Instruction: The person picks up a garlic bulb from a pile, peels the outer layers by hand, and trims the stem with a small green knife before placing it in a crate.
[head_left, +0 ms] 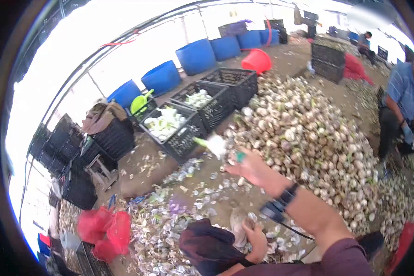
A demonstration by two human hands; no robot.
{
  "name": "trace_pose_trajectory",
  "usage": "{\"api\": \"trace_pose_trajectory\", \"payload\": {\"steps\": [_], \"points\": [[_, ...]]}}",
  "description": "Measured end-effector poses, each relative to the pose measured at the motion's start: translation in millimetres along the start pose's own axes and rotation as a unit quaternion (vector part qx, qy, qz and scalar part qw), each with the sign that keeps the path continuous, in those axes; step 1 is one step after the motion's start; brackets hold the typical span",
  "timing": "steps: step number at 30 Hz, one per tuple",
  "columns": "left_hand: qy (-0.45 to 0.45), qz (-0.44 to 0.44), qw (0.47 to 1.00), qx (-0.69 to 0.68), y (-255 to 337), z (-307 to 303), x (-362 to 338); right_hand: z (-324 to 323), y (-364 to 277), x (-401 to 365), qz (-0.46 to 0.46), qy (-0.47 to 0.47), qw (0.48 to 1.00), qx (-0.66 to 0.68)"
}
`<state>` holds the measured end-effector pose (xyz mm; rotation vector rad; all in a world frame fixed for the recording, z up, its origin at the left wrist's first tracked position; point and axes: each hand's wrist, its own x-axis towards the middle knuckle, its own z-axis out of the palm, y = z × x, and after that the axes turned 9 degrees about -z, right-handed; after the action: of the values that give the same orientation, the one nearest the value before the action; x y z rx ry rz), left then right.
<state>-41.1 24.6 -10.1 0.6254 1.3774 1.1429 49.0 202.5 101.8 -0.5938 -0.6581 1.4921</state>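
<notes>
My right hand [252, 169] reaches forward over the floor, fingers apart, with a green wrap on one finger and a dark watch on the wrist. Just past its fingertips is a blurred white garlic bulb [216, 146] with a green stem, seemingly in the air. Low in the view, my left hand [256, 240] is curled close to my body, beside a pale beige thing [238, 225]; what its fingers hold is hidden. A big heap of unpeeled garlic [303, 138] lies to the right. Beyond the airborne bulb, a black crate [184, 138] contains white peeled garlic [164, 123].
Two more black crates [211, 108] stand behind, one with white bulbs. Blue tubs [195, 56] and a red bucket [256, 61] line the back. Garlic skins [170, 230] and red net bags [108, 230] cover the floor at left. A co-worker [402, 99] sits at right.
</notes>
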Motion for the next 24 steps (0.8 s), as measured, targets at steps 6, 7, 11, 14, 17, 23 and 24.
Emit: {"api": "trace_pose_trajectory", "payload": {"steps": [6, 7, 11, 14, 17, 23, 24], "points": [[-0.021, 0.022, 0.997, 0.067, -42.6, -29.4, 24.6, -20.0, 55.9, -19.5, -0.145, -0.063, 0.855, -0.494], [-0.04, 0.014, 0.998, 0.05, -29.6, -21.3, 13.6, -44.8, 62.2, -49.8, -0.114, -0.066, 0.83, -0.542], [-0.029, -0.056, 0.998, 0.011, 7.3, 13.0, -23.0, -204.7, 152.4, -177.4, 0.201, -0.026, 0.741, -0.64], [-0.095, -0.033, 0.993, 0.057, -9.2, 17.5, -19.3, -277.2, 171.5, -283.1, 0.231, -0.083, 0.67, -0.701], [-0.082, -0.08, 0.98, 0.164, -32.1, 16.7, -11.7, -312.0, 124.2, -322.4, 0.314, 0.04, 0.721, -0.616], [-0.142, -0.111, 0.969, 0.169, -41.2, 57.8, -21.2, -404.7, 43.4, -319.0, 0.016, 0.524, 0.523, -0.673], [-0.147, -0.124, 0.966, 0.171, -44.4, 61.5, -20.2, -407.2, 19.2, -309.0, -0.001, 0.527, 0.484, -0.699]]}}
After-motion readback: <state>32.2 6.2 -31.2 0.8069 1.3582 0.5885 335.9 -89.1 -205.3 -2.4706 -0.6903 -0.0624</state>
